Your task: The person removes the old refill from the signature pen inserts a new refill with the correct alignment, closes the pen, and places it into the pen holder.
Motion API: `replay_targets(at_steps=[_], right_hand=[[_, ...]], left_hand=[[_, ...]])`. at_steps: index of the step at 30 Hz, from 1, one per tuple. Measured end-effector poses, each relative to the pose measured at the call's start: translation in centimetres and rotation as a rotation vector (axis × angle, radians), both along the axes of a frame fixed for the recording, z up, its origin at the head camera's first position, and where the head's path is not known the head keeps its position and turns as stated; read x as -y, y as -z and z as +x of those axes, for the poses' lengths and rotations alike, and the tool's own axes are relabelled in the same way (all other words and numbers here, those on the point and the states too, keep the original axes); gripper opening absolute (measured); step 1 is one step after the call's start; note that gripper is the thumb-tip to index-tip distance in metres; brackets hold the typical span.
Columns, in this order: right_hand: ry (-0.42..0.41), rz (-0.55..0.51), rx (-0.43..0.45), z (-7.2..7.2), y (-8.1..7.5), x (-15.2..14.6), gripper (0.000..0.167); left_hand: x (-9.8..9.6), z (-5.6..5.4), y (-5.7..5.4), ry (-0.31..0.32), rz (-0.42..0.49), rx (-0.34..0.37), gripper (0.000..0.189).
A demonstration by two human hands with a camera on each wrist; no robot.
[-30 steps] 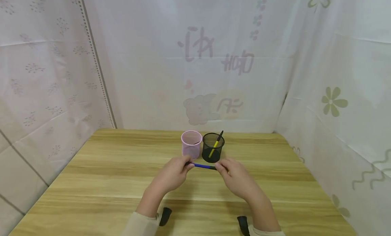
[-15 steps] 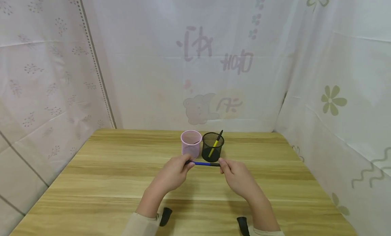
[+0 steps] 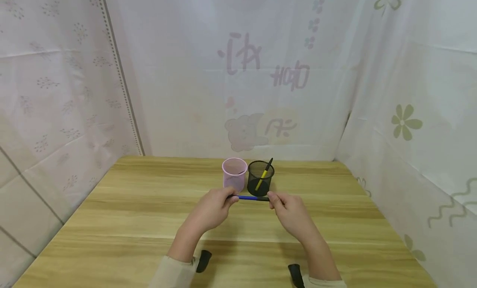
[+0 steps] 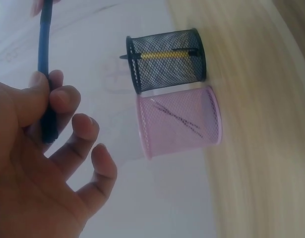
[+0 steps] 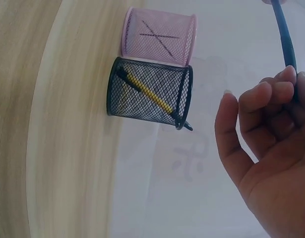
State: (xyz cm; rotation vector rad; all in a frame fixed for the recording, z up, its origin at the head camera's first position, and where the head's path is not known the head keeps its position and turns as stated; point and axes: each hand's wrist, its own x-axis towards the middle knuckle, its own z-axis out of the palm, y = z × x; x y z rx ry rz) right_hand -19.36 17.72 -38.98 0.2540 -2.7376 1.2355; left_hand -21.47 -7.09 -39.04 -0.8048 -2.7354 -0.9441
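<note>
A blue pen with black ends is stretched level between my two hands, in front of two mesh cups. My left hand pinches its left end between thumb and forefinger, the other fingers loosely bent in the left wrist view. The right end is pinched by my right hand. Behind the left hand stands a pink mesh pen cup, with thin dark sticks visible through its wall. Beside it is a black mesh pen cup in which a yellow and black pen leans to the right.
The cups stand close together near the back of the wood-grain table. Printed pale curtains enclose the back and both sides. Black wrist-mounted pieces show near both cuffs.
My right hand has slid slightly outward to the pen's right end, showing more of its black part. The pen now lies more level; the cups have stayed in place.
</note>
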Motion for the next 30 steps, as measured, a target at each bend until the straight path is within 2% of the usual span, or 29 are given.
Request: replay_targets(at_steps=[7, 15, 26, 30], right_hand=[[0.009, 0.004, -0.082, 0.1, 0.5, 0.0, 0.038], [0.021, 0.015, -0.199, 0.1, 0.6, 0.1, 0.033], [0.014, 0.035, -0.318, -0.3, 1.1, 0.3, 0.015], [0.016, 0.049, -0.326, -0.5, 1.2, 0.3, 0.010]], left_hand=[[0.0, 0.0, 0.0, -0.024, -0.037, -0.014, 0.012], [-0.1, -0.2, -0.4, -0.037, -0.025, -0.042, 0.012], [-0.1, -0.5, -0.2, -0.045, -0.032, -0.014, 0.014], [0.0, -0.6, -0.2, -0.048, -0.032, -0.012, 0.014]])
